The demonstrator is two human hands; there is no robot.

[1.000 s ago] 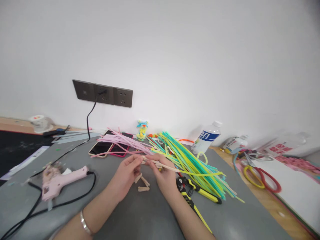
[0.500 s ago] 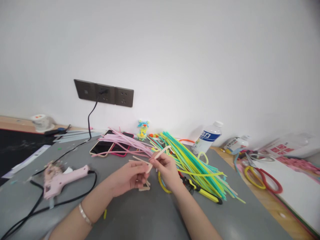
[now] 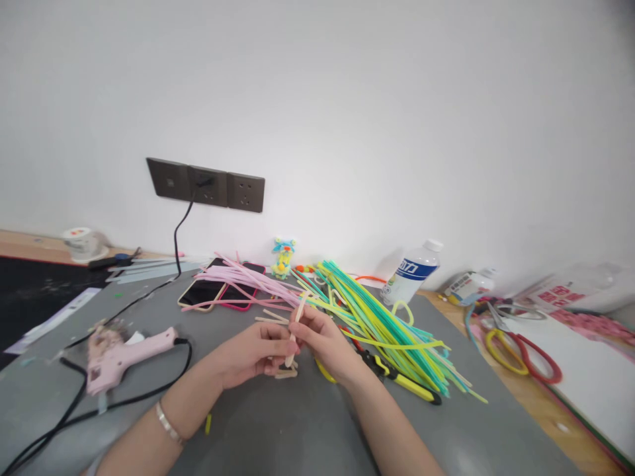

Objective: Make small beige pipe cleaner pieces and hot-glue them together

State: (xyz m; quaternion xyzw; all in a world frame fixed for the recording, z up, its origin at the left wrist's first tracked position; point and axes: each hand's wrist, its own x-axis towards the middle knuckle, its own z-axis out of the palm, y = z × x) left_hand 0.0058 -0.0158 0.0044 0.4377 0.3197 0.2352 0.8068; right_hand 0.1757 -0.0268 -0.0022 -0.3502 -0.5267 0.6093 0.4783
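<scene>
Between my two hands stands a cream pipe cleaner point(image 3: 300, 311), bent and tilted upward. My left hand point(image 3: 255, 354) pinches its lower part with thumb and fingers. Higher up, my right hand point(image 3: 320, 337) grips the same piece, the fingertips of both hands nearly touching. Short cream pipe cleaner pieces point(image 3: 286, 374) lie on the grey mat just below and behind my left hand. Beyond the hands spreads a bundle of pink pipe cleaners point(image 3: 253, 281), and to the right a bundle of green and yellow pipe cleaners point(image 3: 381, 324).
A pink glue gun point(image 3: 126, 360) with a black cord lies at left. Yellow-handled pliers point(image 3: 401, 380) rest right of my hands. Phones point(image 3: 203, 293) lie under the pink bundle. A bottle point(image 3: 411, 272), a small figure point(image 3: 282, 256) and scissors point(image 3: 523, 354) stand or lie farther off.
The cream pipe cleaner has turned from a rightward slant to nearly upright. My right hand has shifted slightly left, closer to my left hand.
</scene>
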